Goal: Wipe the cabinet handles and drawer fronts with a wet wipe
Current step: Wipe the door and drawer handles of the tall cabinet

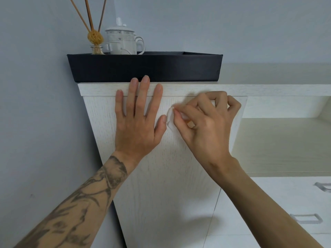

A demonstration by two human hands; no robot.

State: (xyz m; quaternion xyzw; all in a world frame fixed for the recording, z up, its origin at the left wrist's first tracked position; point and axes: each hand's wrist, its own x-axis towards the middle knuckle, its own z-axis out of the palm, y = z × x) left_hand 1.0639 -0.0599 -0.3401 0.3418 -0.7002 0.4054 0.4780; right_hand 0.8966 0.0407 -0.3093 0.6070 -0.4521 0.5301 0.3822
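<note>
A tall white cabinet door (166, 176) fills the middle of the view. My left hand (138, 120) lies flat on its upper part, fingers straight and reaching the cabinet's top edge. Just to its right, my right hand (204, 122) pinches a small folded white wet wipe (170, 117) between thumb and fingers and holds it against the door. Most of the wipe is hidden inside the hand. Lower right, white drawer fronts (279, 203) carry two clear handles, one (324, 187) above the other (307, 218).
A black tray (143, 68) sits on top of the cabinet, holding a reed diffuser (95, 39) and a white lidded mug (123, 41). An open shelf recess (283, 140) lies to the right. A grey wall (35, 104) borders the cabinet on the left.
</note>
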